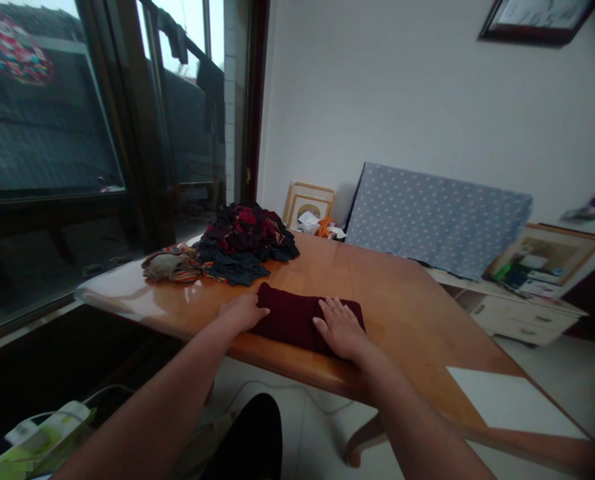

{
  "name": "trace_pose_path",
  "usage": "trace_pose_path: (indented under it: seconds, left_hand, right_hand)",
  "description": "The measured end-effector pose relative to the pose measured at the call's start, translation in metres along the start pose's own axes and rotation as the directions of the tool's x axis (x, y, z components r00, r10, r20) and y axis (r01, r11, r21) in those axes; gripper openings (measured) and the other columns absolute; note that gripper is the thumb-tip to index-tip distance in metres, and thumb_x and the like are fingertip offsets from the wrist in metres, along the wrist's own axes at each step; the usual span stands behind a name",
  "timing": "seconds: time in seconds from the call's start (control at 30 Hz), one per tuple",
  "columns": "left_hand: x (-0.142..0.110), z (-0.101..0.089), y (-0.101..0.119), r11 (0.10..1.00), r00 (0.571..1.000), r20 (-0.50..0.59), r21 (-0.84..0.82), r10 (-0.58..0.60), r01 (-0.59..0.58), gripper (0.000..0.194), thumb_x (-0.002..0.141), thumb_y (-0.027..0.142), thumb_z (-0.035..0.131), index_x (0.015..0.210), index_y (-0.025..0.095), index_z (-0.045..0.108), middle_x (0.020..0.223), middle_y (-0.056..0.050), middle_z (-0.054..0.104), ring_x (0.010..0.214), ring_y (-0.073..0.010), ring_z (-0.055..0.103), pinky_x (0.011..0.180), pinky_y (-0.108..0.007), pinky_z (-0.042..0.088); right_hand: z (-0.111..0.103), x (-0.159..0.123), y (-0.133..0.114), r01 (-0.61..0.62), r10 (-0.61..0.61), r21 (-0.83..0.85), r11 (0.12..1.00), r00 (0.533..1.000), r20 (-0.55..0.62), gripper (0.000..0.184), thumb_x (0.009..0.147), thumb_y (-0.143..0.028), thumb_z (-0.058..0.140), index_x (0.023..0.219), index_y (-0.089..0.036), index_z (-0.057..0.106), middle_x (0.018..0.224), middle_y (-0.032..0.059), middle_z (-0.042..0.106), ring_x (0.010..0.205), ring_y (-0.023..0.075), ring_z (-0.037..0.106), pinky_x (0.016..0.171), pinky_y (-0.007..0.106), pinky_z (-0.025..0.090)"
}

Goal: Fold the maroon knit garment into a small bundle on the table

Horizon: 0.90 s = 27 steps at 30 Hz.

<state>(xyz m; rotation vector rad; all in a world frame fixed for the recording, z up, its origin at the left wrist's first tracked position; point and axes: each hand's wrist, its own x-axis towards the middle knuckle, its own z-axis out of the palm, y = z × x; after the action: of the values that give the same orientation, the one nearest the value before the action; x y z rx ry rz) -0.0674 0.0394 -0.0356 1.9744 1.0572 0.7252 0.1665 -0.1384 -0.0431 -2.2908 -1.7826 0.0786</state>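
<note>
A folded dark maroon cloth (291,315) lies near the front edge of a wooden table (397,300). My left hand (241,312) rests at the cloth's left end, fingers curled against its edge. Flat on the right part of the cloth lies my right hand (341,329), fingers stretched out and apart. Neither hand lifts the cloth off the table.
A heap of dark and patterned clothes (237,247) sits at the table's far left. A white sheet (512,402) lies on the right end. A dotted blue board (435,220) and picture frames lean on the wall behind. Glass doors stand to the left.
</note>
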Motion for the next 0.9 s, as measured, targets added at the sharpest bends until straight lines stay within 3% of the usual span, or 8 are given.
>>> trace_pose_path:
  seconds: [0.17, 0.33, 0.67, 0.9]
  left_hand:
    - [0.001, -0.003, 0.012, 0.993, 0.994, 0.040, -0.065, -0.098, 0.100, 0.015, 0.065, 0.026, 0.075, 0.067, 0.022, 0.061, 0.062, -0.002, 0.065, 0.067, -0.0225, 0.065, 0.062, -0.028, 0.044]
    - [-0.008, -0.005, 0.028, 0.956, 0.987, 0.084, -0.251, -0.134, 0.151, 0.010, 0.069, 0.021, 0.069, 0.075, 0.021, 0.061, 0.068, -0.002, 0.068, 0.066, -0.0207, 0.065, 0.059, -0.028, 0.047]
    - [-0.001, -0.006, 0.059, 0.789, 0.991, 0.090, -0.599, -0.103, 0.137, 0.051, 0.063, 0.012, 0.067, 0.112, 0.019, 0.055, 0.084, -0.003, 0.072, 0.067, -0.0184, 0.069, 0.061, -0.028, 0.053]
    - [0.000, 0.004, 0.099, 0.732, 0.991, 0.136, -0.677, 0.018, 0.079, 0.056, 0.066, 0.010, 0.067, 0.119, 0.020, 0.053, 0.085, -0.003, 0.072, 0.064, -0.0165, 0.068, 0.059, -0.026, 0.053]
  right_hand:
    - [0.000, 0.000, 0.000, 0.004, -0.004, 0.011, 1.000, 1.000, -0.008, 0.068, 0.099, -0.057, 0.028, 0.154, -0.017, 0.034, 0.163, 0.0104, 0.024, 0.152, 0.0274, 0.014, 0.122, 0.049, 0.013]
    - [0.001, 0.000, 0.001, 0.003, -0.002, 0.036, 0.999, 1.000, -0.026, 0.067, 0.099, -0.056, 0.030, 0.154, -0.018, 0.034, 0.163, 0.0097, 0.024, 0.152, 0.0272, 0.014, 0.122, 0.049, 0.013]
    - [-0.003, 0.000, -0.003, -0.007, 0.008, 0.038, 0.999, 1.000, -0.012, 0.068, 0.099, -0.056, 0.031, 0.155, -0.017, 0.034, 0.163, 0.0103, 0.023, 0.153, 0.0270, 0.013, 0.122, 0.049, 0.012]
    - [-0.004, 0.000, -0.005, -0.008, 0.010, 0.044, 0.999, 0.999, -0.037, 0.066, 0.099, -0.052, 0.033, 0.154, -0.016, 0.035, 0.163, 0.0113, 0.025, 0.152, 0.0265, 0.014, 0.122, 0.049, 0.013]
